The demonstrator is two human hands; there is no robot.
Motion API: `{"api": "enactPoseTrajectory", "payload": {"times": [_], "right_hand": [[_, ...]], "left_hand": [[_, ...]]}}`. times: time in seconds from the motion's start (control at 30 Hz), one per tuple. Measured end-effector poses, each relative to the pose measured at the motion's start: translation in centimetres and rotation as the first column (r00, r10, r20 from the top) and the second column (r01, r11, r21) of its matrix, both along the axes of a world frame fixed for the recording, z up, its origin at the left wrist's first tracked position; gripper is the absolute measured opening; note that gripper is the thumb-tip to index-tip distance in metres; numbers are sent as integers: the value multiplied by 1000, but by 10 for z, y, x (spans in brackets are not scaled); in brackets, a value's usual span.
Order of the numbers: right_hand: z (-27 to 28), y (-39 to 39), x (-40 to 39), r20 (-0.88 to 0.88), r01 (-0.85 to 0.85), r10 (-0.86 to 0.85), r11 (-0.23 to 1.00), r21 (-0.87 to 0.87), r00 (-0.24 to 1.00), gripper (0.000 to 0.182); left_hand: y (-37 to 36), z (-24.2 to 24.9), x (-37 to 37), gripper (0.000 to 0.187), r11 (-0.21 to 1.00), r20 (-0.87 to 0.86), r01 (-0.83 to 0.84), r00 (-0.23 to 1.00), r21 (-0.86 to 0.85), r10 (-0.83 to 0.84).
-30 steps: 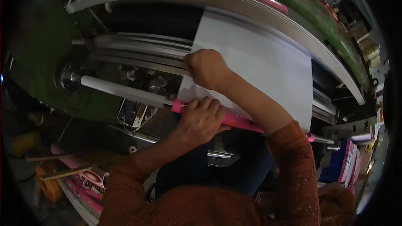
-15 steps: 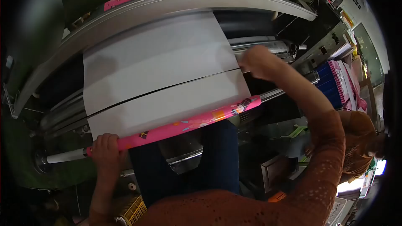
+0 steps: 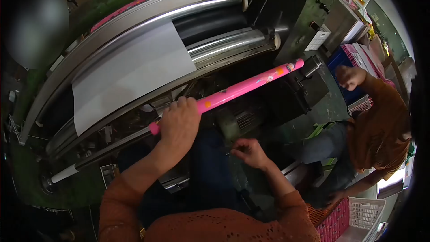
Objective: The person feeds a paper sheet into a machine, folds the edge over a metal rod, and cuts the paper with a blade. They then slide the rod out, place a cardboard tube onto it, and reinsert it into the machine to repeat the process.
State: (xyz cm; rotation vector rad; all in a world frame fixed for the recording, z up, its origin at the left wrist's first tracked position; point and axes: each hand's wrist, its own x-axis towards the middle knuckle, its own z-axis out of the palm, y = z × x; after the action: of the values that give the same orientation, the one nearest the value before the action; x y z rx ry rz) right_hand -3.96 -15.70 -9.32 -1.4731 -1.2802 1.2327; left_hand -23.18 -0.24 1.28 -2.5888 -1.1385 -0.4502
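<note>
A pink printed roll (image 3: 251, 86) is held up off the machine, tilted upward to the right. My left hand (image 3: 179, 121) wraps round it near its lower left end. Below the roll, clear of it, is my right hand (image 3: 251, 152), with thumb and fingers pressed together; what they hold, if anything, is too small to tell. White sheet material (image 3: 130, 71) lies over the machine's rollers, its straight edge along a metal bar. A metal shaft with a white sleeve (image 3: 65, 173) runs beneath the roll's left end.
A co-worker in an orange-brown top (image 3: 380, 125) is at the right, one hand (image 3: 350, 77) raised beside a blue crate (image 3: 342, 65). Pink and white baskets (image 3: 365, 210) stand at the lower right. A long metal beam (image 3: 179, 0) spans the machine's far side.
The pink roll has come off the shaft and moved up and right, apart from the white sheet. My right hand has dropped below it. The co-worker has come further into view.
</note>
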Motion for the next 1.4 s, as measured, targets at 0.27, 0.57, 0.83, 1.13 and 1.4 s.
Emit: {"api": "enactPoseTrajectory", "payload": {"times": [0.27, 0.57, 0.83, 1.13, 1.4], "right_hand": [[-93, -64, 38, 102, 253, -237, 949, -187, 966, 9], [-25, -40, 57, 624, 276, -141, 953, -124, 768, 7], [177, 119, -28, 111, 160, -259, 825, 541, 959, 13], [310, 348, -165, -277, 207, -123, 931, 299, 953, 16], [85, 105, -170, -285, -363, 257, 826, -432, 923, 34]], "left_hand": [[6, -10, 146, 6, 996, 75, 32, 996, 79, -38], [-14, 22, 221, 44, 938, 407, 168, 867, 303, -287], [-38, -27, -80, 5, 865, 688, 476, 682, -161, -247], [-7, -104, -231, 35, 739, 771, 572, -267, -356, 578], [-12, -115, -275, 22, 777, 662, 558, -469, -292, 585]]}}
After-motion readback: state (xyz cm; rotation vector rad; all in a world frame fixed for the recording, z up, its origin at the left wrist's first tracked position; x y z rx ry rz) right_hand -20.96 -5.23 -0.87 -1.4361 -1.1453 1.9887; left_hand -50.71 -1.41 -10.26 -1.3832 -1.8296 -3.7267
